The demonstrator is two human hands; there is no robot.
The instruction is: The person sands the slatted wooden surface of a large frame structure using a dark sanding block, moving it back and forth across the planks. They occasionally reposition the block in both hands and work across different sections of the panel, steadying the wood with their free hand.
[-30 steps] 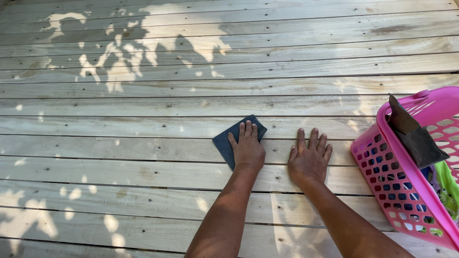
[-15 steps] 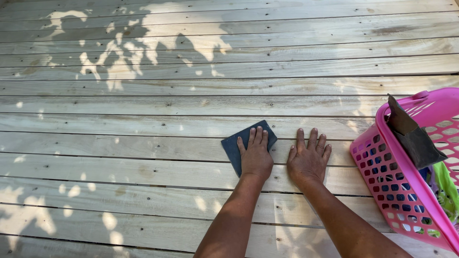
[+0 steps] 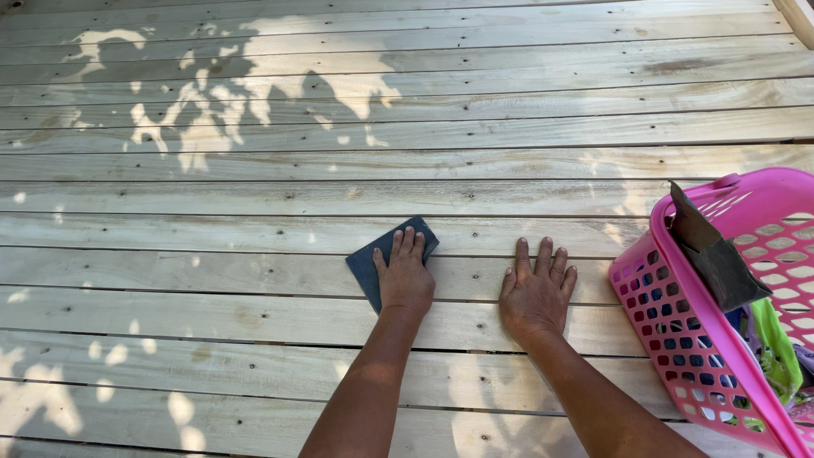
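My left hand (image 3: 405, 278) lies palm down on a dark blue-grey rectangular pad (image 3: 366, 265) and presses it against a pale wooden deck board (image 3: 254, 273). The pad sits at an angle, its far corner showing past my fingertips. My right hand (image 3: 536, 293) rests flat on the boards a short way to the right, fingers spread, holding nothing. Both forearms reach in from the bottom edge of the view.
A pink plastic laundry basket (image 3: 678, 326) with a lattice wall stands at the right edge, close to my right hand. A dark folded sheet (image 3: 712, 254) leans on its rim, and green cloth (image 3: 776, 348) lies inside. Sunlit patches and leaf shadows (image 3: 212, 93) cover the planks.
My left hand slid the pad a little right and toward me, then back to the left along the board. My right hand has stayed planted in nearly the same spot.
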